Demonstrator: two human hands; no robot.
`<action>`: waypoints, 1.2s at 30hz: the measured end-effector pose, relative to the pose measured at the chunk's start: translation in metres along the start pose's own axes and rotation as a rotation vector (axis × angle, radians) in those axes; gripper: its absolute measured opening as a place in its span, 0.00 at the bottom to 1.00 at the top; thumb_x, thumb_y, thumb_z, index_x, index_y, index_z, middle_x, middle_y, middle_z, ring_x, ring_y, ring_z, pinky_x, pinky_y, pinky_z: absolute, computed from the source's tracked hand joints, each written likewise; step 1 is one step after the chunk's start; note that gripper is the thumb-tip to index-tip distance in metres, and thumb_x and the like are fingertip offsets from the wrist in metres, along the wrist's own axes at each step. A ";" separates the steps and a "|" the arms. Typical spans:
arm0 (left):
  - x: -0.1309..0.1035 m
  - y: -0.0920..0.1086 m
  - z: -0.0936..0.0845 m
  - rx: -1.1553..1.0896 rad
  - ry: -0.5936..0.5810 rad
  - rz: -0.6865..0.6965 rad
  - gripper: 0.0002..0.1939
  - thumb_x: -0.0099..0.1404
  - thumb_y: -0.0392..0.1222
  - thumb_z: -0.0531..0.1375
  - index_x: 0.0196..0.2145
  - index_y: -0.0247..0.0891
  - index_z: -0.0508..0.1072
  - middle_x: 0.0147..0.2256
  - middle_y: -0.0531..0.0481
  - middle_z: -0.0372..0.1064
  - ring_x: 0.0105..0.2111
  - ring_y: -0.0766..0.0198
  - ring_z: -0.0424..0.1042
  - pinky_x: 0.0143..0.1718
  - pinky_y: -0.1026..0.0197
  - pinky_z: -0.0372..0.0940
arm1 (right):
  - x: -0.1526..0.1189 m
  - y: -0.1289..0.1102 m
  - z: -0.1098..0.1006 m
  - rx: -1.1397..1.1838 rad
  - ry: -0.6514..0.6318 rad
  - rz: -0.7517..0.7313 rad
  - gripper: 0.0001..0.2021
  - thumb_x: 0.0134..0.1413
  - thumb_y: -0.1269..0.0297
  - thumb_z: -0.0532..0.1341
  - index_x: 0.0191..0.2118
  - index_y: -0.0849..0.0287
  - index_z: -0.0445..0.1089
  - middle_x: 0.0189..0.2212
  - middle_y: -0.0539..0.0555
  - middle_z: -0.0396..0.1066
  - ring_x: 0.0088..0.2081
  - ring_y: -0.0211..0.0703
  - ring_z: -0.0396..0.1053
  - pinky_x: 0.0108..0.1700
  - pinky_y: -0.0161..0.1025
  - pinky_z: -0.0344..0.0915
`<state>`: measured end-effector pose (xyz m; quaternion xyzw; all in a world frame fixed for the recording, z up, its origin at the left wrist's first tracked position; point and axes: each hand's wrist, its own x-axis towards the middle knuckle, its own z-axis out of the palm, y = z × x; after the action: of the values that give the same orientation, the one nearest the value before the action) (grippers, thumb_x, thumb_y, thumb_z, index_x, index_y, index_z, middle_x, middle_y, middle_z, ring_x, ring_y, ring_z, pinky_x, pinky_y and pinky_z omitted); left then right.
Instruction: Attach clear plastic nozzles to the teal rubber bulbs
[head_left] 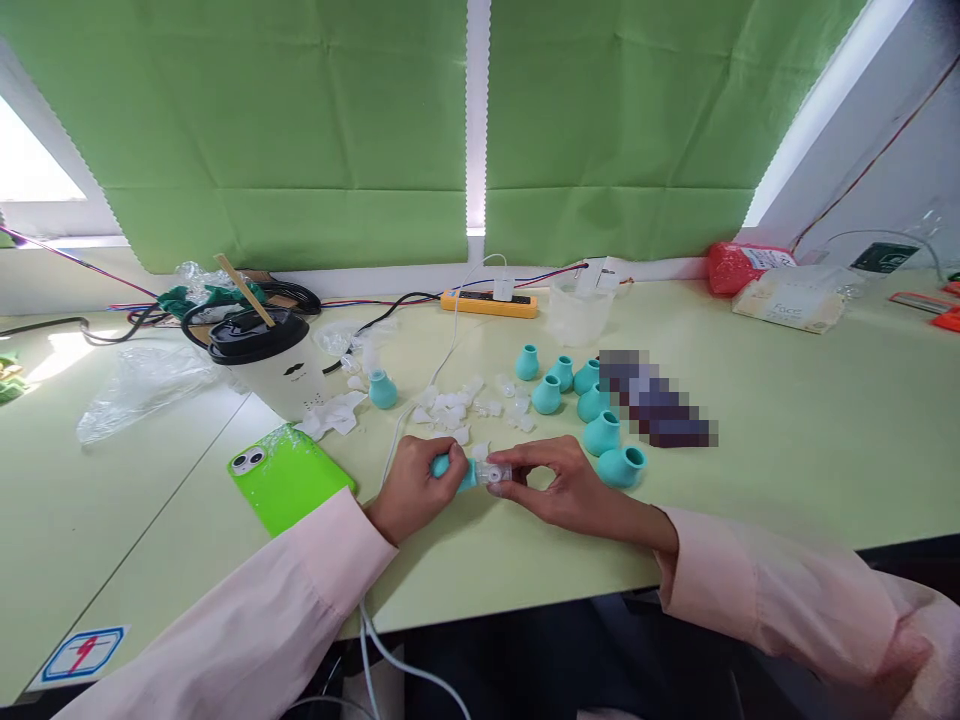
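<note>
Near the table's front edge, my left hand [421,482] is wrapped round a teal rubber bulb [469,476], most of it hidden by the fingers. My right hand [559,485] pinches a small clear plastic nozzle [493,473] between thumb and fingertips. The nozzle meets the bulb's open end; how deep it sits I cannot tell. To the right, several empty teal bulbs [602,432] stand or lean in a loose group. Just beyond my hands are scattered small clear and white plastic pieces [448,408]. Another teal bulb [382,390], with a clear part on top, stands at the left.
A green phone [292,480] and a lidded paper cup [274,365] lie left of my hands. Behind are an orange power strip [489,304] and a translucent tub [577,312]. A pixelated object [660,400] lies right of the bulbs. A white cable [401,425] crosses the table.
</note>
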<state>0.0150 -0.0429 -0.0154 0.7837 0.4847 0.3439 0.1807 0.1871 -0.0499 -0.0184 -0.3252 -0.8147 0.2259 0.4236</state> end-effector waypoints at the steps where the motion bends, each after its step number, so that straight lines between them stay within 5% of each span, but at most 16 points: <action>1: 0.000 0.000 0.000 0.007 0.003 0.002 0.15 0.53 0.37 0.46 0.11 0.34 0.56 0.13 0.57 0.41 0.16 0.73 0.43 0.18 0.68 0.44 | 0.000 0.001 0.000 0.041 -0.011 0.055 0.10 0.42 0.63 0.60 0.34 0.59 0.71 0.19 0.51 0.70 0.20 0.35 0.65 0.24 0.34 0.64; 10: -0.001 -0.001 0.001 0.054 0.010 0.031 0.16 0.55 0.38 0.46 0.12 0.34 0.58 0.13 0.57 0.44 0.15 0.73 0.45 0.18 0.68 0.46 | 0.002 0.001 0.004 0.458 -0.087 0.483 0.13 0.36 0.61 0.63 0.31 0.64 0.72 0.17 0.50 0.67 0.18 0.32 0.61 0.20 0.32 0.61; 15: -0.002 -0.001 0.000 0.070 0.033 0.049 0.17 0.56 0.39 0.46 0.12 0.34 0.59 0.12 0.57 0.45 0.15 0.73 0.46 0.18 0.68 0.46 | 0.003 0.001 0.007 0.578 -0.081 0.526 0.12 0.36 0.62 0.64 0.30 0.64 0.70 0.19 0.50 0.67 0.18 0.29 0.58 0.20 0.31 0.60; 21: 0.001 0.004 -0.007 -0.192 -0.069 0.075 0.11 0.53 0.44 0.54 0.28 0.33 0.69 0.21 0.52 0.65 0.21 0.69 0.61 0.23 0.68 0.57 | 0.006 0.000 0.006 0.596 -0.028 0.517 0.13 0.37 0.62 0.63 0.32 0.63 0.69 0.21 0.50 0.68 0.19 0.31 0.61 0.22 0.33 0.63; 26: 0.007 0.000 -0.006 -0.401 0.107 -0.152 0.12 0.47 0.44 0.60 0.27 0.32 0.69 0.22 0.51 0.66 0.21 0.68 0.63 0.22 0.66 0.59 | 0.009 0.004 -0.003 0.428 0.118 0.356 0.16 0.43 0.63 0.60 0.41 0.60 0.64 0.28 0.52 0.67 0.31 0.37 0.66 0.32 0.36 0.66; 29: 0.010 -0.007 -0.005 -0.598 0.207 -0.253 0.11 0.48 0.43 0.60 0.26 0.32 0.67 0.18 0.54 0.63 0.17 0.70 0.61 0.18 0.66 0.58 | 0.009 0.012 -0.005 0.139 0.140 0.193 0.10 0.48 0.66 0.55 0.40 0.58 0.64 0.35 0.54 0.66 0.37 0.40 0.64 0.34 0.38 0.66; 32: 0.011 -0.010 -0.004 -0.715 0.260 -0.283 0.10 0.48 0.41 0.60 0.28 0.33 0.66 0.18 0.54 0.63 0.17 0.70 0.61 0.19 0.66 0.59 | 0.007 0.019 0.000 -0.272 -0.027 0.029 0.13 0.48 0.68 0.55 0.43 0.56 0.63 0.42 0.57 0.61 0.43 0.46 0.58 0.38 0.44 0.64; 36: 0.009 -0.007 -0.002 -0.753 0.165 -0.296 0.13 0.48 0.41 0.60 0.33 0.33 0.68 0.20 0.53 0.63 0.18 0.69 0.62 0.18 0.66 0.58 | 0.005 0.019 0.008 -0.615 -0.269 0.000 0.17 0.51 0.67 0.51 0.49 0.56 0.58 0.46 0.60 0.56 0.44 0.50 0.55 0.41 0.51 0.60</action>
<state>0.0116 -0.0320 -0.0148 0.5547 0.4453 0.5291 0.4627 0.1847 -0.0336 -0.0325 -0.4051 -0.8933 0.0106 0.1944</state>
